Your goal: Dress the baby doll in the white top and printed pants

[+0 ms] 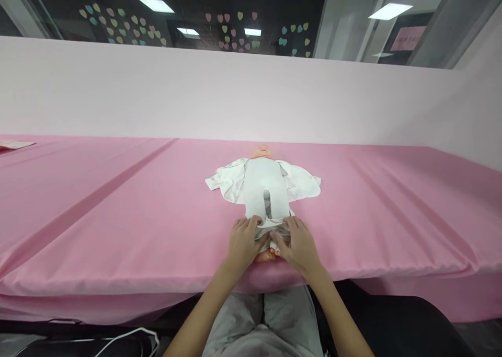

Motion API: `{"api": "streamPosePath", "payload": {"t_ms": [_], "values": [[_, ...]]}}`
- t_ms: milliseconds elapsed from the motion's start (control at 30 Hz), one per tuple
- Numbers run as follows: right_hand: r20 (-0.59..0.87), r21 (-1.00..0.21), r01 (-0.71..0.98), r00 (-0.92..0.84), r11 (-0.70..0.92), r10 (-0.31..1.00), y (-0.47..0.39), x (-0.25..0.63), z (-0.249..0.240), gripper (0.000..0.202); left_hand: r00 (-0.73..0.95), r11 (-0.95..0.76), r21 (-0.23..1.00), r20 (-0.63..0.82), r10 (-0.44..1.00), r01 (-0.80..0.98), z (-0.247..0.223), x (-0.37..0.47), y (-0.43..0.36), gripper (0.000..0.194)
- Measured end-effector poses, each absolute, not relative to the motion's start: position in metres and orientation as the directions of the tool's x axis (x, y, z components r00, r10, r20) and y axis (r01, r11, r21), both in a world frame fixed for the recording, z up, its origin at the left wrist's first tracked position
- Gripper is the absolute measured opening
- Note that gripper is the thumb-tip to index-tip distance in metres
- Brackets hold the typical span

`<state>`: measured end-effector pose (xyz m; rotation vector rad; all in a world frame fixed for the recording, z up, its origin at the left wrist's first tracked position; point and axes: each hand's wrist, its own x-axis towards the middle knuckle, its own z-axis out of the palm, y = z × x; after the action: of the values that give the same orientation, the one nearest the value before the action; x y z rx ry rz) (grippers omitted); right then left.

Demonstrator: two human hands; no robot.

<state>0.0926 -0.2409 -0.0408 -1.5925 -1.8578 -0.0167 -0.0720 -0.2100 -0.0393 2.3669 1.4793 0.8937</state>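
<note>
A baby doll [262, 151] lies on its back on the pink cloth, head toward the wall and feet toward me. White clothing is spread open under it, with a sleeve [231, 180] out to each side. Its torso [263, 176] is pale with a grey slot low on the front. Pale fabric [274, 229] is bunched over its legs. Fingers of my left hand [243, 242] are closed on the left side of this fabric, and my right hand [300, 244] pinches the right side. The doll's feet [267, 255] show between my wrists.
Pink cloth [117, 216] with folds covers the wide table. A flat paper-like item [15, 145] lies at the far left. Behind stands a white wall [235, 95] below dark windows. A white cable [133, 332] hangs below the front edge, beside black chairs.
</note>
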Motion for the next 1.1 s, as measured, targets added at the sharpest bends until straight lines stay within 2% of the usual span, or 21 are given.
{"api": "streamPosePath", "payload": {"t_ms": [100,167,200,300,333,500,600,700,833,933,1033,1100], "values": [[0.603,-0.358,0.862,-0.080,0.359,0.794,-0.271,0.095,-0.060,0.060,0.386,-0.580,0.447,0.454,0.803,0.681,-0.045,-0.082,-0.227,0.046],[0.687,-0.318,0.863,-0.076,0.393,0.723,-0.280,0.096,-0.076,0.060,0.417,-0.618,0.429,0.475,0.775,0.659,-0.049,-0.088,-0.237,0.057],[0.733,-0.308,0.861,-0.056,0.404,0.677,-0.282,0.095,-0.083,0.053,0.421,-0.628,0.424,0.485,0.766,0.653,-0.053,-0.090,-0.241,0.055],[0.846,-0.322,0.831,0.038,0.454,0.531,-0.282,0.090,-0.097,0.026,0.375,-0.656,0.396,0.585,0.719,0.642,-0.065,-0.085,-0.253,0.020],[0.865,-0.330,0.818,0.061,0.471,0.499,-0.283,0.087,-0.099,0.022,0.350,-0.672,0.375,0.637,0.687,0.638,-0.068,-0.082,-0.256,0.014],[0.893,-0.329,0.784,0.078,0.526,0.442,-0.294,0.079,-0.096,0.024,0.296,-0.761,0.263,0.808,0.509,0.593,-0.074,-0.072,-0.271,0.020],[0.912,-0.286,0.733,0.011,0.618,0.409,-0.305,0.079,-0.093,0.025,0.379,-0.830,0.190,0.821,0.427,0.524,-0.074,-0.079,-0.278,0.017],[0.921,-0.258,0.685,-0.038,0.681,0.387,-0.314,0.078,-0.092,0.025,0.448,-0.854,0.154,0.798,0.404,0.497,-0.076,-0.089,-0.286,0.015],[0.900,-0.299,0.710,-0.012,0.637,0.436,-0.322,0.071,-0.091,0.025,0.376,-0.803,0.145,0.825,0.421,0.579,-0.075,-0.093,-0.289,0.014],[0.884,-0.288,0.774,-0.012,0.564,0.468,-0.323,0.069,-0.093,0.023,0.310,-0.748,0.148,0.845,0.436,0.647,-0.071,-0.089,-0.285,0.011],[0.838,-0.347,0.849,0.090,0.399,0.538,-0.322,0.070,-0.097,0.014,0.285,-0.738,0.244,0.810,0.512,0.630,-0.070,-0.083,-0.280,0.015],[0.801,-0.365,0.888,0.146,0.280,0.581,-0.320,0.072,-0.099,0.022,0.281,-0.743,0.337,0.773,0.569,0.578,-0.070,-0.081,-0.278,0.022]]}}
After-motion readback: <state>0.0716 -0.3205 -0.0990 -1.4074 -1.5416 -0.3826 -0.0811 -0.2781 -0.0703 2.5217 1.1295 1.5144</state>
